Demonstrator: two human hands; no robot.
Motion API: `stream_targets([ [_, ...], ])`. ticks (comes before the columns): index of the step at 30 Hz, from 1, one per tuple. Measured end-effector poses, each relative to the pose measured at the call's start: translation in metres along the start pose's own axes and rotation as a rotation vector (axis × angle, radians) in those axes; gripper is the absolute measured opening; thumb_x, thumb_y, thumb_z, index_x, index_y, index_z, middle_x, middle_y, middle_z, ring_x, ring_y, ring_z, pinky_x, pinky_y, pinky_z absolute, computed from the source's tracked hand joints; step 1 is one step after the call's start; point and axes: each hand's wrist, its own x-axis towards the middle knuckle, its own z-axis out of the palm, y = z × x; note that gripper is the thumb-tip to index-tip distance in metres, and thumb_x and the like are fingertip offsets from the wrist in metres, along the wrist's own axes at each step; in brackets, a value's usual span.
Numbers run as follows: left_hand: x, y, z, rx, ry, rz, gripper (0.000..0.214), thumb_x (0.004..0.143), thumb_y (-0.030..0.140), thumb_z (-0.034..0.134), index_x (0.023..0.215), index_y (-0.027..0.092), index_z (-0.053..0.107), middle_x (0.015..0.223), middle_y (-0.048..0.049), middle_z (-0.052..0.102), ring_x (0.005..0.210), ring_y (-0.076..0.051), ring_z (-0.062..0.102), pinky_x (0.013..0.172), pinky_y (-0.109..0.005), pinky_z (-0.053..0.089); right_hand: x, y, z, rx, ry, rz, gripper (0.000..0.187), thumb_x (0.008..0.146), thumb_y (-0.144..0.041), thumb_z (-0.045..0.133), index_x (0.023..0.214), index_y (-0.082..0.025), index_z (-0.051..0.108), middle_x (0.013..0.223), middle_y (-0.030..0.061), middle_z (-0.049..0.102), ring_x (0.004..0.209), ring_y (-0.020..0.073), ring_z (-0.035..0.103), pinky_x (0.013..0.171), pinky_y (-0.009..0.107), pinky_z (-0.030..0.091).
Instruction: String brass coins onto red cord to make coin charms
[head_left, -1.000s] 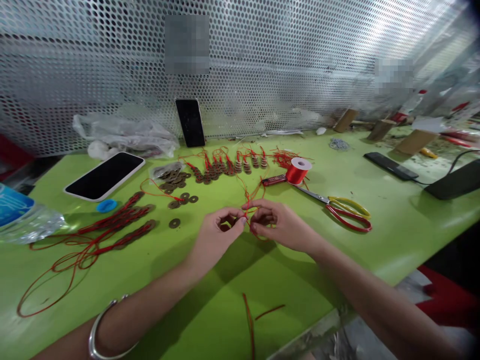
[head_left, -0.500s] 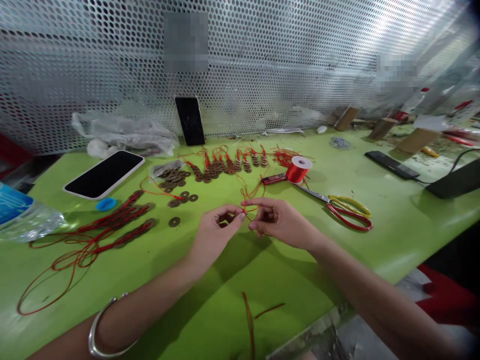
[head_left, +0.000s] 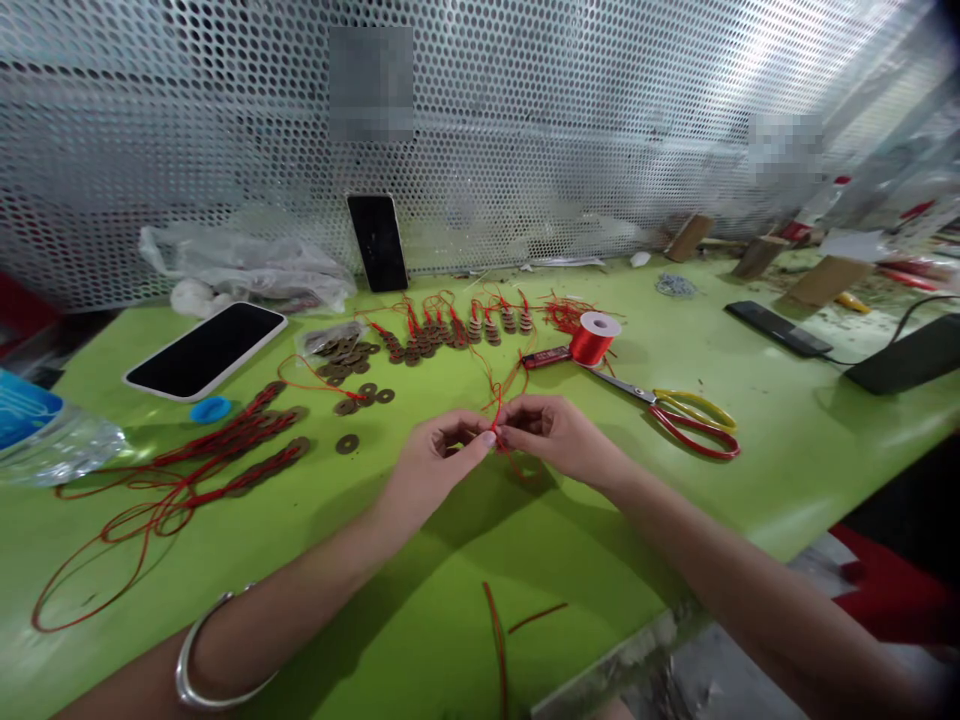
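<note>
Red cord (head_left: 498, 402) sits pinched in between both hands (head_left: 431, 460) (head_left: 562, 445).

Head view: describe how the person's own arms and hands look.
The left forearm and right forearm are sleeveless where visible; the left hand and right hand wear no gloves. A shiny, silver-coloured, curved metal bangle encircles the left forearm.

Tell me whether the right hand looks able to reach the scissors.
Probably yes: the scissors lie right of the right hand with nothing visible in between, but that hand seems to pinch red cord, which it may need to release first.
</note>
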Motion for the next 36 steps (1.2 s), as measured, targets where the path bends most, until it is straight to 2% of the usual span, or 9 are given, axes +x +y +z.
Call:
stream_targets([
  [5,0.002,-0.002,-0.001,-0.025,0.033,-0.011,0.016,0.065,0.030,0.069,0.073,0.017,0.063,0.063,0.0013,0.059,0.053,-0.010,0.048,0.047,-0.021,0.035,0.000,-0.001,0.001,-0.037,-0.005,-0.047,0.005,0.077,-0.021,0.057,0.076,-0.016,0.058,0.067,-0.0007,0.058,0.060,0.0098,0.052,0.055,0.021,0.042],
  [9,0.002,-0.003,-0.002,0.010,0.066,0.023,0.019,0.067,0.026,0.067,0.083,0.017,0.062,0.074,-0.0016,0.063,0.066,-0.013,0.056,0.052,-0.021,0.039,-0.001,-0.001,0.001,0.004,0.010,-0.043,0.006,0.077,-0.022,0.057,0.075,-0.017,0.055,0.067,-0.0004,0.058,0.061,0.0109,0.055,0.058,0.023,0.043],
  [12,0.001,-0.002,-0.002,0.032,0.075,0.057,0.016,0.068,0.024,0.066,0.082,0.017,0.060,0.076,-0.0019,0.062,0.071,-0.014,0.056,0.054,-0.021,0.040,-0.001,-0.001,0.001,0.028,0.017,-0.042,0.006,0.077,-0.022,0.057,0.075,-0.018,0.054,0.067,-0.0001,0.059,0.063,0.0116,0.057,0.060,0.023,0.045],
  [20,0.000,-0.001,-0.001,0.063,0.095,0.059,0.012,0.069,0.024,0.064,0.079,0.019,0.061,0.077,-0.0017,0.061,0.069,-0.014,0.053,0.053,-0.022,0.039,-0.001,-0.002,0.001,0.030,0.027,-0.033,0.006,0.077,-0.021,0.058,0.076,-0.018,0.053,0.068,-0.0003,0.059,0.063,0.0113,0.058,0.060,0.023,0.046],
  [27,-0.002,0.003,-0.001,0.175,0.121,0.067,0.005,0.071,0.024,0.062,0.073,0.020,0.064,0.071,-0.0001,0.063,0.057,-0.013,0.050,0.049,-0.023,0.038,-0.002,-0.004,0.002,0.032,0.037,-0.020,0.008,0.078,-0.023,0.059,0.077,-0.017,0.054,0.070,-0.0005,0.058,0.064,0.0111,0.059,0.062,0.023,0.047],
  [30,-0.004,0.006,-0.001,0.249,0.120,0.132,0.006,0.074,0.022,0.061,0.077,0.018,0.063,0.072,0.0006,0.063,0.057,-0.012,0.052,0.051,-0.022,0.041,-0.003,-0.007,0.002,0.052,0.017,0.015,0.013,0.080,-0.029,0.057,0.079,-0.016,0.054,0.070,-0.0003,0.057,0.063,0.0110,0.059,0.062,0.023,0.047],
  [36,-0.009,0.009,-0.003,0.513,0.074,0.359,0.006,0.078,0.016,0.058,0.079,0.020,0.062,0.077,-0.0006,0.063,0.066,-0.013,0.057,0.060,-0.023,0.045,-0.004,-0.007,0.005,0.016,0.014,0.055,0.026,0.082,-0.041,0.057,0.080,-0.015,0.057,0.069,0.0009,0.058,0.062,0.0111,0.057,0.056,0.022,0.045],
])
